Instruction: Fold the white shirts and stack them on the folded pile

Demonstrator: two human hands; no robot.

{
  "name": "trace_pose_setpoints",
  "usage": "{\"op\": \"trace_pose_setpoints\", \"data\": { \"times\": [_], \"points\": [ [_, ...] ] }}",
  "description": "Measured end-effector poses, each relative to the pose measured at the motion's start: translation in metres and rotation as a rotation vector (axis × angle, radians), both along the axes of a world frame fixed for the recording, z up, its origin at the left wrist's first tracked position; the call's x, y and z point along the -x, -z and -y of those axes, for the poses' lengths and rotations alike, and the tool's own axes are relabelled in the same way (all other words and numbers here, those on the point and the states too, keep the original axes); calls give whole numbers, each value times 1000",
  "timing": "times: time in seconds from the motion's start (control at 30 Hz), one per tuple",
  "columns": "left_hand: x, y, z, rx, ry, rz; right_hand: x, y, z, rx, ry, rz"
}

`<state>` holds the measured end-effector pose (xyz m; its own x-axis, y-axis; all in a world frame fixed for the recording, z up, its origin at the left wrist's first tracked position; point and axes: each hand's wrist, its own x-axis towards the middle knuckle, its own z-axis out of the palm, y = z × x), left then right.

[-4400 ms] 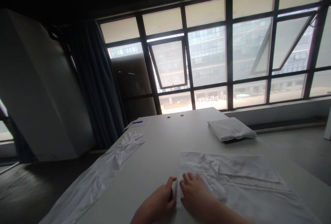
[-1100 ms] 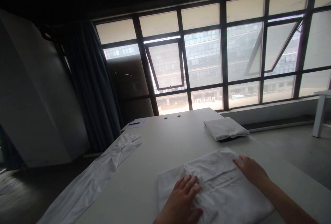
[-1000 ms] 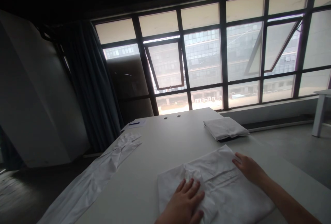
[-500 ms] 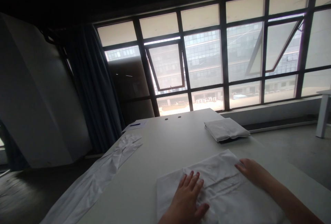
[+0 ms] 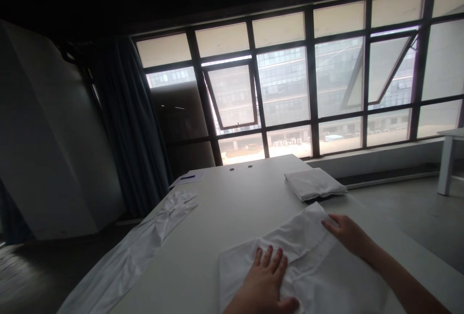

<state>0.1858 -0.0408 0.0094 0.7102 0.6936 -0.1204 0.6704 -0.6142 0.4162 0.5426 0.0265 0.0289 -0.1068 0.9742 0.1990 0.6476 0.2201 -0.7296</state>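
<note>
A white folded cloth (image 5: 337, 280) with wrinkles across its middle lies on the near part of the white table (image 5: 239, 203). My left hand (image 5: 264, 278) rests flat on it, fingers spread, left of the wrinkles. At the far right edge of the cloth, my right hand (image 5: 344, 234) pinches the fabric between thumb and fingers, and that corner is slightly raised. The thumb of the right hand is partly hidden by the cloth and the other fingers.
Another folded white cloth (image 5: 315, 183) sits farther back at the table's right edge. Along the left edge a crumpled white cloth (image 5: 141, 241) hangs over the side. A pen (image 5: 187, 177) lies on paper at the far left. Windows (image 5: 286, 82) stand behind the table.
My right hand has moved slightly up and left, lifting the cloth's far right edge, and the wrinkles look smoother. My left hand stays flat, shifted a little downward.
</note>
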Motion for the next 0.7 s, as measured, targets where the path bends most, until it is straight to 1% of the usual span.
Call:
{"op": "trace_pose_setpoints", "data": {
  "times": [0.13, 0.23, 0.3, 0.37, 0.4, 0.47, 0.57, 0.6, 0.63, 0.7],
  "points": [
    [-11, 1, 5, -40, -51, 39, 27, -43, 1, -32, 41, -7],
    [-23, -1, 7, -62, -102, 122, 54, -76, 2, -80, -1, -15],
    [-25, -4, 6, -69, -177, 212, 74, -92, 4, -50, -53, -43],
    [-17, -7, 4, -52, -276, 377, 94, -102, 8, 3, -75, -74],
    [-9, -8, 3, -45, -322, 464, 105, -105, 11, 31, -81, -95],
    [13, -11, -1, 31, -396, 646, 127, -108, 18, 112, -135, -175],
    [51, -12, -2, 193, -505, 848, 164, -106, 30, 321, -248, -310],
    [63, -12, -1, 237, -538, 895, 177, -104, 34, 368, -263, -314],
    [74, -10, 0, 273, -571, 933, 191, -100, 37, 383, -259, -274],
    [91, -6, 5, 345, -668, 1003, 219, -87, 43, 359, -242, -136]
  ]
}}
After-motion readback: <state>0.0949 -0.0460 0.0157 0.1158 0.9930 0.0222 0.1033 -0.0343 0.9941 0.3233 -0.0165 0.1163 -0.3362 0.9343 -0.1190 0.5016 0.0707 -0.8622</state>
